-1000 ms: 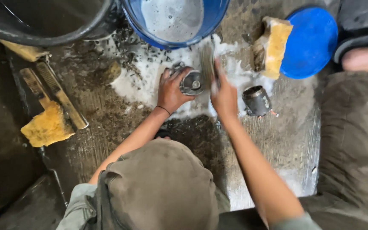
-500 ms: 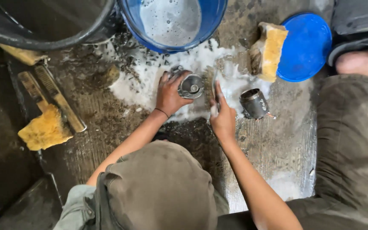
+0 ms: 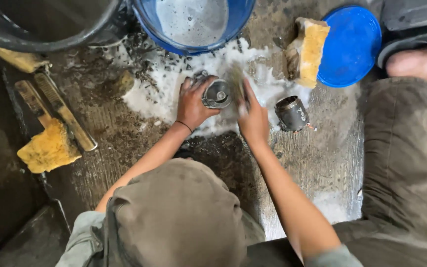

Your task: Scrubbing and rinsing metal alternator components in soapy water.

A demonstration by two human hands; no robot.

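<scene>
A blue plastic bucket (image 3: 193,24) blocks the way ahead. A dark metal cylinder (image 3: 292,113) and a yellow sponge block (image 3: 308,49) crowd the right. The wet concrete floor (image 3: 114,133) on the left lies open.

My left hand (image 3: 193,104) grips a metal cup (image 3: 217,94) over the foam (image 3: 174,84) on the wet floor (image 3: 119,133); my right hand (image 3: 253,118) presses a blurred brush (image 3: 235,79) against it. Another cup (image 3: 292,113) lies just beside.
</scene>
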